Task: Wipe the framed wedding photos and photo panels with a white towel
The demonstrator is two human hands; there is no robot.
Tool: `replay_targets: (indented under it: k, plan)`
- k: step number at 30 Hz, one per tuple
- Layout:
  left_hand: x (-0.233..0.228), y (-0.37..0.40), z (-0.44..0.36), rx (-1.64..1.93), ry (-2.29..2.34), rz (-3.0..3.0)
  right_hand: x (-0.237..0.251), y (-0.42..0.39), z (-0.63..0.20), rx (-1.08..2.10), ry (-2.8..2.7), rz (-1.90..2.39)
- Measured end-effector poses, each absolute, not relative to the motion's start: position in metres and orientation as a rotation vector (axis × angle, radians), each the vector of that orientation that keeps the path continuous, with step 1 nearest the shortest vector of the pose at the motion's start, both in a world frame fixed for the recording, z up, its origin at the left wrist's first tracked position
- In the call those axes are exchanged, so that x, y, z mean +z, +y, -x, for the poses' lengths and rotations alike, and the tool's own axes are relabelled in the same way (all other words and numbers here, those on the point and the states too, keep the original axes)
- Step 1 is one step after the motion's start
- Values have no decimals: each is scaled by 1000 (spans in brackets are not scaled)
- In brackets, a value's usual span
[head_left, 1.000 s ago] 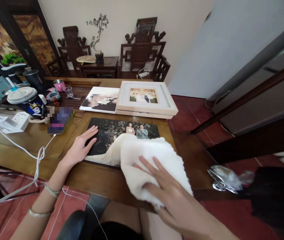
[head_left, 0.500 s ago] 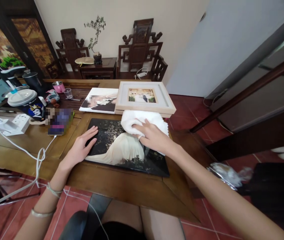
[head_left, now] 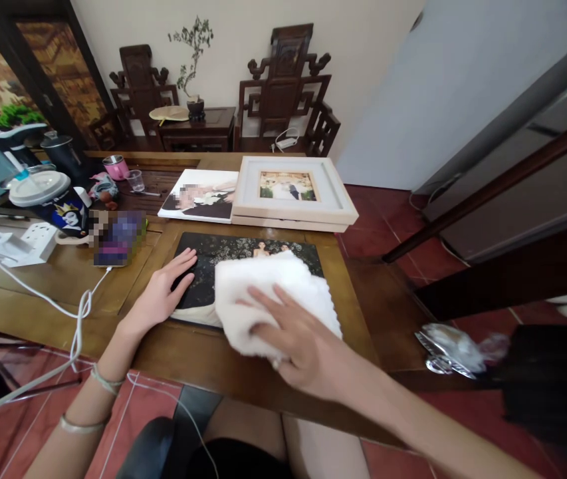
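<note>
A dark photo panel point(head_left: 202, 256) lies flat near the front edge of the wooden table point(head_left: 153, 352). On its left edge rests my left hand point(head_left: 166, 293), fingers stretched out and apart, holding nothing. My right hand point(head_left: 293, 339) grips a folded white cloth point(head_left: 273, 279) and presses it onto the panel's middle and near edge. The cloth hides much of the picture, including most of the pale dress. Behind the panel, a light wooden picture frame point(head_left: 288, 216) lies atop another, beside a white-edged photo panel point(head_left: 203, 196).
To the left are a phone point(head_left: 117, 239) on a charging cable, a white power strip point(head_left: 31, 243), a lidded cup point(head_left: 48, 199), a pink mug point(head_left: 115, 166) and a small clear glass point(head_left: 135, 181). Carved chairs point(head_left: 286, 86) stand by the wall.
My right hand has drawn the cloth from the panel's far right toward me and leftward, uncovering the far edge with its figures. My left hand has stayed put.
</note>
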State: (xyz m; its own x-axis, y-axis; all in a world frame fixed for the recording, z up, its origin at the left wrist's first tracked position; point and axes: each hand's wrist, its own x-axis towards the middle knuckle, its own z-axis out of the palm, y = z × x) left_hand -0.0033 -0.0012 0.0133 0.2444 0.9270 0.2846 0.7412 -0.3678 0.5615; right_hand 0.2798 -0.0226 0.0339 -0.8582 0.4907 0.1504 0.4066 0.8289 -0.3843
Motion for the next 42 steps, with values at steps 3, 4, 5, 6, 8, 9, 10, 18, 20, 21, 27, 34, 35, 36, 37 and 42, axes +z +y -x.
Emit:
replay_targets:
  k: [3, 4, 5, 6, 8, 9, 10, 18, 20, 21, 27, 34, 35, 36, 37, 42]
  plan:
    - [14, -1, 4, 853, 1544, -2199, 32, 25, -268, 410, -2761, 851]
    - [14, -1, 4, 857, 1543, -2194, 32, 40, -263, 372, -2758, 909]
    - [14, -1, 4, 862, 1541, -2191, 32, 52, -257, 334, -2753, 959]
    - [14, -1, 4, 866, 1538, -2190, 33, 62, -252, 299, -2745, 993]
    - [14, -1, 4, 873, 1532, -2193, 34, 69, -242, 256, -2734, 1023]
    - [14, -1, 4, 875, 1531, -2196, 35, 66, -239, 250, -2734, 1022]
    - [14, -1, 4, 877, 1531, -2198, 36, 60, -236, 253, -2740, 1010]
    - [12, -2, 6, 836, 1574, -2228, 44, -43, -244, 580, -2885, 644]
    - [11, -2, 6, 825, 1578, -2242, 43, -48, -251, 611, -2881, 589]
    - [11, -1, 7, 817, 1581, -2242, 42, -45, -255, 609, -2874, 587]
    - [8, 0, 8, 820, 1576, -2222, 34, 20, -259, 383, -2764, 891]
    - [9, 1, 9, 829, 1587, -2210, 36, 41, -215, 237, -2702, 1035]
    - [9, 1, 9, 828, 1584, -2208, 38, 31, -211, 263, -2722, 969]
    - [10, 0, 9, 822, 1578, -2207, 40, 20, -209, 303, -2743, 896]
    - [10, 0, 9, 813, 1570, -2207, 41, 8, -209, 356, -2759, 824]
    - [10, 1, 10, 815, 1564, -2225, 45, -40, -236, 609, -2772, 601]
